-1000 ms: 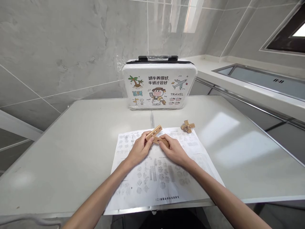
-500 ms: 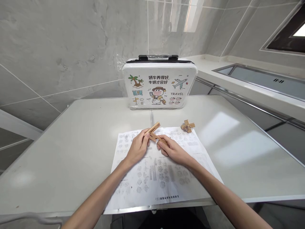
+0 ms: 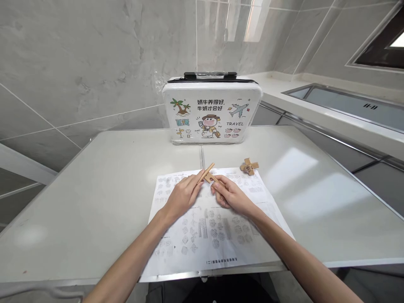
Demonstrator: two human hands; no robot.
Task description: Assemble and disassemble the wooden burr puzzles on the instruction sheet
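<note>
My left hand pinches one thin wooden puzzle stick that slants up to the right. My right hand grips a second wooden stick, which crosses the first near its lower end. Both hands rest over a printed instruction sheet with many small diagrams, lying on the white table. An assembled wooden cross-shaped puzzle sits on the table just beyond the sheet's far right corner, apart from my hands.
A white case with cartoon travel drawings and a black handle stands upright at the table's far edge against the tiled wall. A counter with a recessed steel panel runs along the right. The table's near edge is just below the sheet.
The two sticks have been turned and shifted slightly up and right; the left stick now looks thinner and steeper, and my right hand's fingers have curled closer to the crossing point.
</note>
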